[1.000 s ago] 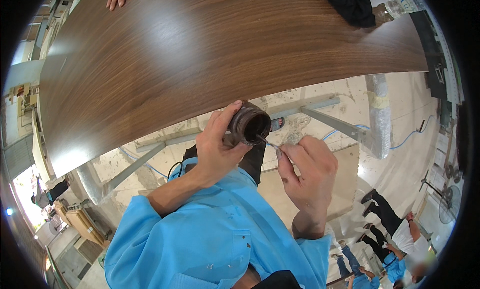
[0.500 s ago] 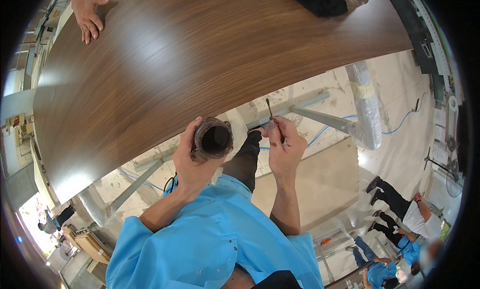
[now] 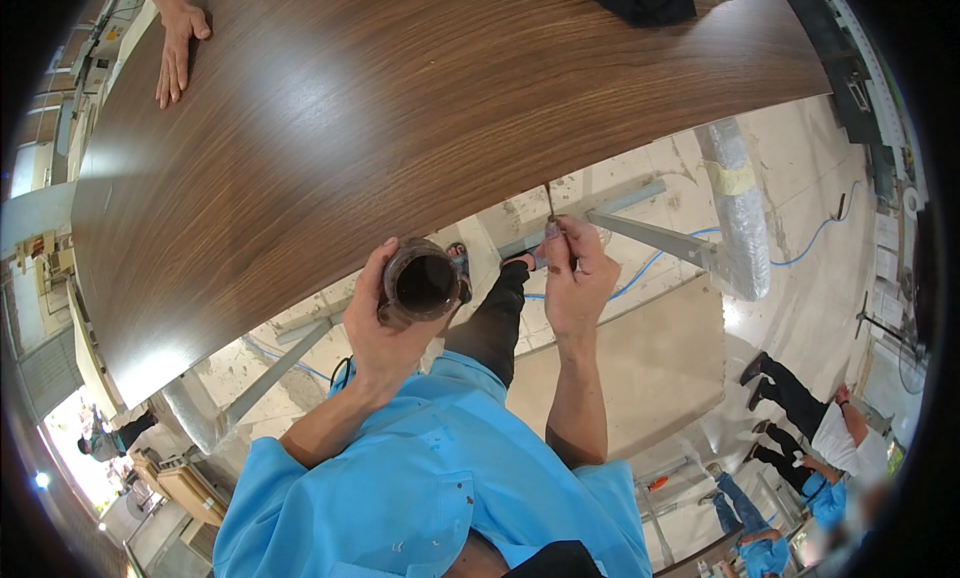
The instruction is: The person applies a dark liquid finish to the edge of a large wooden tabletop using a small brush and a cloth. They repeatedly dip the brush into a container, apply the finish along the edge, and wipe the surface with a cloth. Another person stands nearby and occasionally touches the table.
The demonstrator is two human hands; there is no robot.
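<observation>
The left hand (image 3: pixel 385 338) is just off the near edge of the board (image 3: pixel 400 108), curled around one jar (image 3: pixel 420 280). Its fingers are spread as wide as the jar and press against the wall; the mouth faces up toward the camera, and the inside is dark. The jar sits in the upper part of the grip, above the palm, its far side close to the board's edge.

The right hand (image 3: pixel 580 288), farther right along that edge, pinches one stick (image 3: pixel 549 203) between thumb and fingertips, the other fingers folded in. The stick rises from the pinch, its dark tip right by the board's edge; whether they touch, I cannot tell.

On the board are one cloth (image 3: pixel 640 0), black, at the far right, and one co-worker's hand (image 3: pixel 178 48), laid flat at the far left. A broad span of wood grain runs between them and down to the near edge, which slants from lower left to upper right.

Below the board stand two wrapped posts, one toward its right end (image 3: pixel 735 208), one toward its left (image 3: pixel 190 408). Floor shows between the hands and the right post, crossed by a blue hose (image 3: pixel 650 273).
</observation>
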